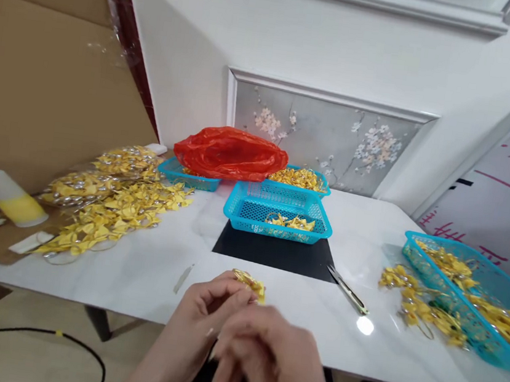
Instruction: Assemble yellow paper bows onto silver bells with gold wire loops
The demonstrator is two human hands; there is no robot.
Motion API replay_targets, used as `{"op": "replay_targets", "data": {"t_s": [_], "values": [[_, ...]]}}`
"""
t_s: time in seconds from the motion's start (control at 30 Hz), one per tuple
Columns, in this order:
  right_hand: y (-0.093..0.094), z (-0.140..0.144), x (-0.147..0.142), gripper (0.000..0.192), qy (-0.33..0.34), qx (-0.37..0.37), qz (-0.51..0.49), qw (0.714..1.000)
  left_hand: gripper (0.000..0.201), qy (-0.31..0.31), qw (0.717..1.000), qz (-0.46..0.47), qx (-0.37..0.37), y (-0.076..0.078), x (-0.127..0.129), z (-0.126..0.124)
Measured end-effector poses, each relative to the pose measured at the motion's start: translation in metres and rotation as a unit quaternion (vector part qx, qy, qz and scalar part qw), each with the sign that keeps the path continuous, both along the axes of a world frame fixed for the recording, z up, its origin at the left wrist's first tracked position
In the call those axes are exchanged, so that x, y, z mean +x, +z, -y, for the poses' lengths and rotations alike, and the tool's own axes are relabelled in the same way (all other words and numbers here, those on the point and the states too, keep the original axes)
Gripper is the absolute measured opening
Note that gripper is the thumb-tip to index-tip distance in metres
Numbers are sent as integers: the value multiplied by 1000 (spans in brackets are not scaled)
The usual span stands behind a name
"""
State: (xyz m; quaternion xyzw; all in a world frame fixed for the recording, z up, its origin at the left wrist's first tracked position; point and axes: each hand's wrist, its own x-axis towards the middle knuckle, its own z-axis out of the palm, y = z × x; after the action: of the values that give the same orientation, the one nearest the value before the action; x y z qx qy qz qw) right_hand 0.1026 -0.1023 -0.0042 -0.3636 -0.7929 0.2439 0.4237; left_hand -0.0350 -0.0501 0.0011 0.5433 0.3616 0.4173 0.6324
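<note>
Across from me, the white worktop (133, 270) carries a blue basket (273, 228) straight ahead of the person, presumably for easy reach, partly over a black sheet (270, 253). The right hand (270, 348) is curled and blurred; I can't tell whether its grip is closed on anything. The snips (349, 292) lie off to the right, seemingly parked clear. Smallest, a yellow ornament (250, 282) sits clamped in the left hand's (206, 309) grip near the front edge, probably to steady it.
</note>
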Motion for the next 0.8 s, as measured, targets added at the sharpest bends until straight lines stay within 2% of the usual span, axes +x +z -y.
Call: {"op": "replay_targets", "data": {"t_s": [0.1,0.17,0.4,0.6,0.67,0.8], "values": [[-6,-13,6,21,-132,34,-88,987,24,-9,999,17,38,-3,-1,4],[-11,-19,7,20,-192,71,-99,974,21,-3,999,15,51,-6,-1,6],[-25,-26,4,26,-243,147,0,959,25,21,995,-40,88,-14,-7,5],[-21,-25,6,31,-248,196,114,942,32,31,990,-79,113,-10,-8,7],[-18,-25,7,31,-241,201,140,939,32,31,992,-68,97,-10,-8,8],[-15,-27,11,28,-225,196,167,940,30,44,999,12,25,-14,-6,8]]}}
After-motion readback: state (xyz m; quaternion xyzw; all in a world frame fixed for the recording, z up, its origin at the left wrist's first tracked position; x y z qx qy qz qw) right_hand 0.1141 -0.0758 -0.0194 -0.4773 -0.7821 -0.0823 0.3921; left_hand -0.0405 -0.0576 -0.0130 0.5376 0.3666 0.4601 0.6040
